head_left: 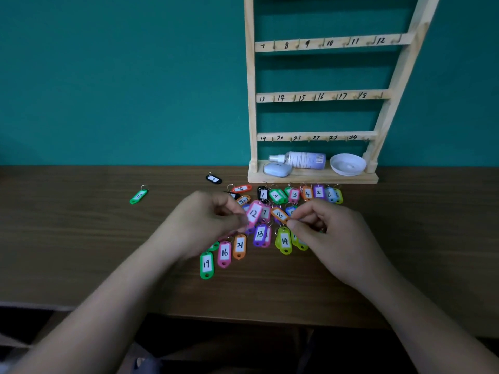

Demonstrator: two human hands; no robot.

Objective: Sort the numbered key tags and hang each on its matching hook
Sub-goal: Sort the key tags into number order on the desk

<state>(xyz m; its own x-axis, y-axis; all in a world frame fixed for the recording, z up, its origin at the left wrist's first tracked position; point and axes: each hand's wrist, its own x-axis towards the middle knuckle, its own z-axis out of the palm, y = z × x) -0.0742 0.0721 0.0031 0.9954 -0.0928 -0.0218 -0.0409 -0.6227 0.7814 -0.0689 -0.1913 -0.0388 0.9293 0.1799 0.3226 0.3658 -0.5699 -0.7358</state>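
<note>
Several coloured numbered key tags lie in a loose heap on the wooden table (81,238), in front of a wooden hook rack (321,96) whose rails are numbered 7 to 24. My left hand (205,220) pinches the lower end of the pink tag 12 (254,213), which is tilted up off the heap. My right hand (326,233) pinches the lower end of the orange tag 8 (279,215). Tags 1 to 6 sit in a row (302,194) near the rack's base. Tags 13 (260,234), 14 (284,241), 16 (224,253), 19 (206,264) and 21 (239,246) lie nearer to me.
A green tag (139,196) and a black tag (213,179) lie apart to the left. On the rack's base shelf rest a spray bottle (299,159), a small white case (277,169) and a white bowl (347,164). A teal wall stands behind.
</note>
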